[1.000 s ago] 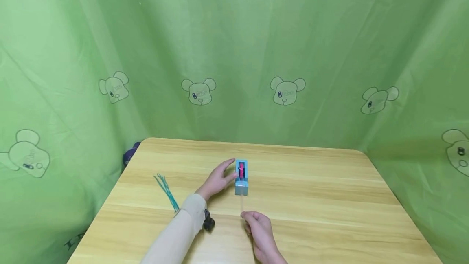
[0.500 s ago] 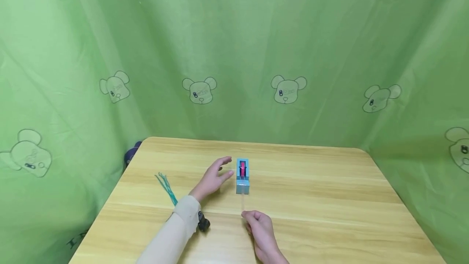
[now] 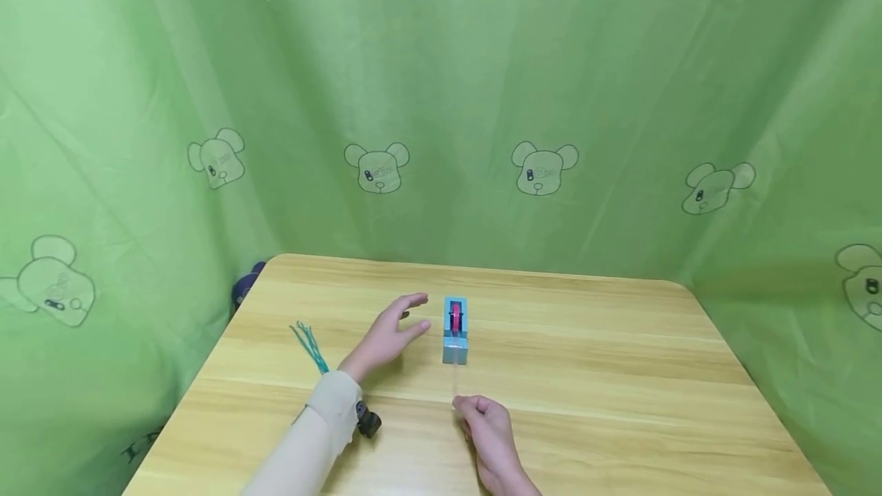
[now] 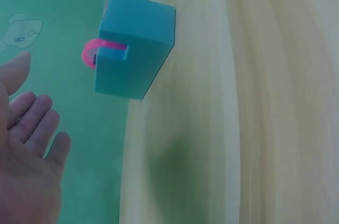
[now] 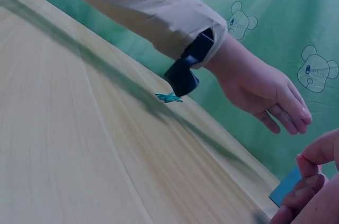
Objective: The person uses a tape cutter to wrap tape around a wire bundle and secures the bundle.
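Note:
A blue tape dispenser (image 3: pixel 455 354) with a pink-cored roll (image 3: pixel 455 318) stands on the table, seen close in the left wrist view (image 4: pixel 135 44). From its front a clear strip of tape (image 3: pixel 455 383) stretches toward me. My right hand (image 3: pixel 491 435) pinches the end of that strip between thumb and finger. Apart from the dispenser, on its left side, my left hand (image 3: pixel 384 337) hovers above the table with loosely spread fingers and holds nothing. In the right wrist view the right hand (image 5: pixel 310 197) partly hides the dispenser.
Turquoise strands (image 3: pixel 310 347) lie on the wooden table (image 3: pixel 620 373) at the left, partly covered by the left forearm. A black wrist camera (image 3: pixel 368 421) is strapped to the left sleeve. A green curtain (image 3: pixel 455 83) surrounds the table's back and sides.
My left hand has come away from the dispenser's side and drawn back to the left. The right hand stays almost still, still pinching the tape.

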Demonstrator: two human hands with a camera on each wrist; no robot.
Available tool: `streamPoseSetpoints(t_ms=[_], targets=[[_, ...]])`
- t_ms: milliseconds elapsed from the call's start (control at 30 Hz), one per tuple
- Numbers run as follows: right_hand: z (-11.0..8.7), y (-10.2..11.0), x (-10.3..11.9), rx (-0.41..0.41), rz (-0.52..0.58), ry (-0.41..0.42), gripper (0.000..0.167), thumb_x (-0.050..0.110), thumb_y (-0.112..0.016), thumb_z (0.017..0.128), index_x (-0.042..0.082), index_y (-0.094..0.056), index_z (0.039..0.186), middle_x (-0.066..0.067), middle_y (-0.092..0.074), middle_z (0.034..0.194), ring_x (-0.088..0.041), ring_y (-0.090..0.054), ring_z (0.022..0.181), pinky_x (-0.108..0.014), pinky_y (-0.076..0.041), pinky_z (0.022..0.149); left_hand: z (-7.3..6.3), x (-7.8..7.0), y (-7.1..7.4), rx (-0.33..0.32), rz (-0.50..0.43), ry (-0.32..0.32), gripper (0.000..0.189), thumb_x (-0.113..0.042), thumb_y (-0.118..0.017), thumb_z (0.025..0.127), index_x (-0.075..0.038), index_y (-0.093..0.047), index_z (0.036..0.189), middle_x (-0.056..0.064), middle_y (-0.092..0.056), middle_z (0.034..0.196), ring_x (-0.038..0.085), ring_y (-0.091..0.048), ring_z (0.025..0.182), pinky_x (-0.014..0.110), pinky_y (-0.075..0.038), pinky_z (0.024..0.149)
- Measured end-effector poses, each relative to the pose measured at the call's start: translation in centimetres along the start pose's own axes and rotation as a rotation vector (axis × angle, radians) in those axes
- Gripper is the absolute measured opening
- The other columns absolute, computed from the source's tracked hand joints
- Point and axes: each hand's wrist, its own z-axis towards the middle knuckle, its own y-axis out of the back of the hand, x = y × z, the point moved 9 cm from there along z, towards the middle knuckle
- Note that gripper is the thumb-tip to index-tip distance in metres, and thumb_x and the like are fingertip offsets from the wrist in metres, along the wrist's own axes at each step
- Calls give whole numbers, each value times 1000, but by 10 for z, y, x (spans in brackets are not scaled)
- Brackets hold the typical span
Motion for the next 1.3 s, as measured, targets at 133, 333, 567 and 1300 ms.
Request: streamPoseSetpoints(t_ms=[133,333,567,1300], targets=[[0,0,1,-1,-1,2,22,17,-64,95,-4,-64,89,4,-43,62,-14,-43,63,-28,-39,64,-5,-1,8,-2,9,9,56,-27,-63,98,-12,-43,148,0,-48,147,21,-42,135,45,-33,111],[0,-1,2,1,3,15,22,16,-63,95,-5,-64,91,4,-42,62,-12,-41,61,-25,-39,60,-13,-2,21,-18,29,20,56,-25,-65,97,-12,-44,147,-1,-48,146,20,-43,134,43,-34,110],[-1,-1,2,16,0,21,21,16,-62,96,-2,-62,84,4,-40,58,-13,-41,60,-26,-39,61,-21,-1,33,-29,40,35,56,-29,-64,97,-14,-45,147,-3,-48,146,18,-43,134,42,-34,110],[-3,-2,4,-9,-48,6,20,15,-63,94,-4,-64,89,3,-44,62,-13,-41,60,-25,-37,57,-45,1,69,-45,60,27,56,-28,-67,96,-14,-46,146,0,-49,146,22,-41,136,44,-32,111]])
